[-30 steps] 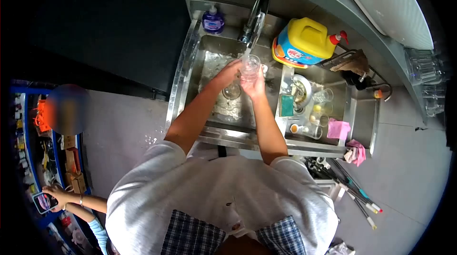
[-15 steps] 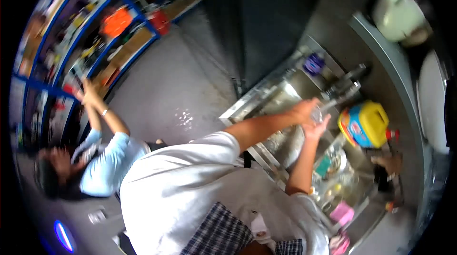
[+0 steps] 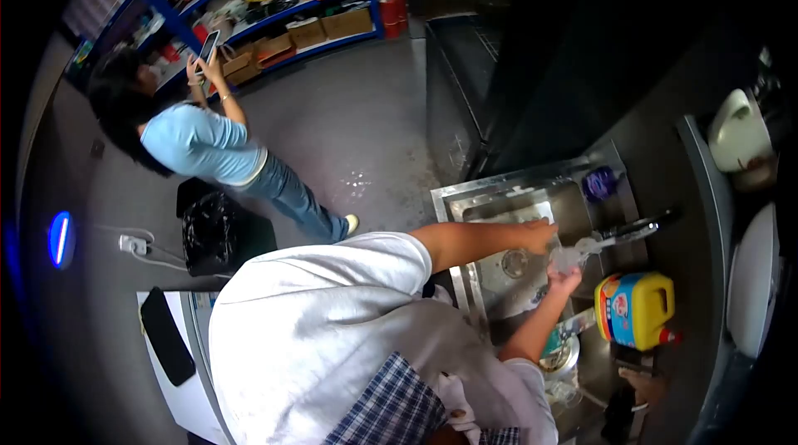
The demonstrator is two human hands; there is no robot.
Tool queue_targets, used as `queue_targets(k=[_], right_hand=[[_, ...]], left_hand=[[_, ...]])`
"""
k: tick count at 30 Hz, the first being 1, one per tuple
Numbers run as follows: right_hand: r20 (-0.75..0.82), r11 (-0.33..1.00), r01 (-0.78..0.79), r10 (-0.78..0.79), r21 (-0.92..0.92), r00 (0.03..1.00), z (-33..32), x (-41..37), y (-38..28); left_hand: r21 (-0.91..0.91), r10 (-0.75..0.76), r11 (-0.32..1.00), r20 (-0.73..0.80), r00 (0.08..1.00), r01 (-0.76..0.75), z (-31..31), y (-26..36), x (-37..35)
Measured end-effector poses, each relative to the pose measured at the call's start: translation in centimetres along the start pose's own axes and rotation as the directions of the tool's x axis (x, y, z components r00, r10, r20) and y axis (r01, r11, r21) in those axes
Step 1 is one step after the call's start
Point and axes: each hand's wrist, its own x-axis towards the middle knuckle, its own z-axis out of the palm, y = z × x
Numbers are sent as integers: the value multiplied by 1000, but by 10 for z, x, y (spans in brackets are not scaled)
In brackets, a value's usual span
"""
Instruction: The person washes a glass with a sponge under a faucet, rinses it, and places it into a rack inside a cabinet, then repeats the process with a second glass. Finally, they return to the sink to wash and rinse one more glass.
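Observation:
My right hand [image 3: 565, 280] grips a clear, cup-like container [image 3: 567, 259] beneath the faucet [image 3: 633, 231]. Water looks to be splashing around its mouth. Just beyond it, my left hand [image 3: 539, 236] hangs over the sink basin [image 3: 492, 267], apart from the container. Its fingers look curled, and whatever they may hold cannot be made out. Below both hands lies the steel basin with a round drain [image 3: 514, 263].
A yellow jug [image 3: 636, 309] with a red cap and a purple bottle [image 3: 599, 185] stand by the sink. Bowls [image 3: 563, 357] sit in the nearer basin. Left, a person in light blue [image 3: 204, 146] holds a phone [image 3: 208, 48] near shelves [image 3: 274, 14] and a bin [image 3: 220, 229].
The view has turned and steadied. My left hand has come away from the clear container, which stays in my right hand and is now closer under the faucet.

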Motion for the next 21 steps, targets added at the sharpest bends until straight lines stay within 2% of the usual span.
queue_targets(k=[1,4,7,11,12,13,14,15,16,17,18,19,20,21], right_hand=[[4,998,-41,41,45,999,2,1,0],[-117,999,-22,27,44,993,20,15,11],[-4,998,-53,53,24,999,20,14,25],[-117,992,-62,75,111,990,27,20,26],[-116,999,-10,16,50,993,21,33,33],[49,997,-68,69,-21,996,1,49,34],[9,995,-91,91,-31,996,-10,53,40],[69,996,-28,34,-86,997,-10,39,45],[121,996,-88,91,-32,988,-17,38,42],[124,1000,-5,8,-21,992,-8,27,44],[1,999,28,-28,22,1000,-6,28,43],[56,997,71,-71,13,996,9,23,43],[111,993,115,-115,7,987,22,20,43],[-23,985,92,-97,-143,995,49,-5,37]], left_hand=[[-10,-23,1000,-12,1000,23,-2,-10,-4],[-1,-123,992,0,992,123,7,-42,-16],[6,-89,996,46,995,89,6,-49,-28],[-13,-52,999,80,995,53,0,-75,-22],[10,-108,994,78,991,108,4,-77,-16],[-7,-99,995,79,992,100,-8,-67,-22],[-76,-118,989,120,986,127,2,-78,-11],[-73,-86,993,111,990,94,1,-75,-11],[-60,35,998,45,998,-32,22,-95,1],[-71,28,997,33,999,-25,25,-91,3],[-218,8,975,168,986,30,-1,-66,-9],[-122,99,988,33,995,-95,53,-110,21],[-207,15,978,117,993,9,52,-98,29],[-267,-76,955,212,974,132,41,-83,32]])
